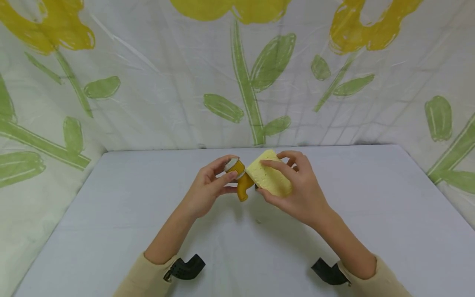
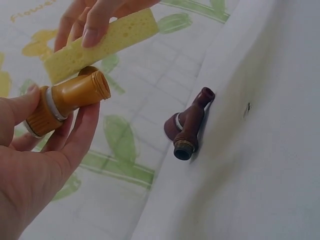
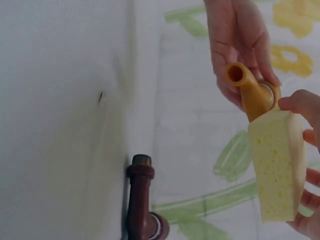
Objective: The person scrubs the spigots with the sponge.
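My left hand [image 1: 209, 185] holds an orange-yellow tap [image 1: 243, 189] by its ribbed, white-ringed knob, between thumb and fingers. The tap's curved spout points down in the head view; its threaded end [image 2: 101, 85] faces away from the palm in the left wrist view. In my right hand [image 1: 302, 187] is a yellow sponge [image 1: 268, 175], a thick porous block pinched between thumb and fingers. One end of the sponge is right against the tap's body. A dark red-brown tap [image 2: 190, 125] lies on the table beyond, mostly hidden behind the sponge in the head view.
The white-covered table [image 1: 122, 231] ends at a hanging sheet [image 1: 167, 103] painted with yellow flowers and green leaves. A small dark mark [image 2: 247, 109] shows on the table cover. Black curved pieces [image 1: 187, 267] sit at both sleeve cuffs.
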Action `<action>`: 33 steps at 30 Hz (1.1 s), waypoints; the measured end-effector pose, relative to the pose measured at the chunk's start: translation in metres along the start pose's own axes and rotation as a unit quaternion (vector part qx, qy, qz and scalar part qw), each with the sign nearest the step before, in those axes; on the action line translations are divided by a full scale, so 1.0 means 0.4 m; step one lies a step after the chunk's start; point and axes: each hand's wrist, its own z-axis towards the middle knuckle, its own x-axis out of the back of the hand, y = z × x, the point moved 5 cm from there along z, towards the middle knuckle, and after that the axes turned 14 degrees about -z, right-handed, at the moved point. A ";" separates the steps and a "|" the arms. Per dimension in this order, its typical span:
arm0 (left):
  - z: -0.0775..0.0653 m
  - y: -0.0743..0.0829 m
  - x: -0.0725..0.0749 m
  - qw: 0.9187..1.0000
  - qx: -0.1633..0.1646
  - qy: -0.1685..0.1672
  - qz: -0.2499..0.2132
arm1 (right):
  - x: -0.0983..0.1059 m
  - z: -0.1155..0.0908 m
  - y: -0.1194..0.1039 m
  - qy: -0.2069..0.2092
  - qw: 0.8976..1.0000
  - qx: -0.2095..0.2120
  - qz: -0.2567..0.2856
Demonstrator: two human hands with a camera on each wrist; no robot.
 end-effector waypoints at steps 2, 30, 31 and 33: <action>0.000 -0.001 0.001 1.000 0.002 0.004 -0.005 | 0.002 0.001 0.004 0.002 1.000 -0.005 -0.004; 0.000 -0.003 0.005 0.999 0.001 0.026 -0.030 | -0.022 -0.012 -0.028 -0.029 0.998 0.030 0.044; 0.001 -0.004 0.004 0.999 0.001 0.025 -0.030 | -0.021 -0.012 -0.027 -0.027 0.998 0.026 0.044; 0.001 -0.004 0.003 0.999 0.001 0.023 -0.031 | -0.023 -0.014 -0.027 -0.028 0.998 0.023 0.049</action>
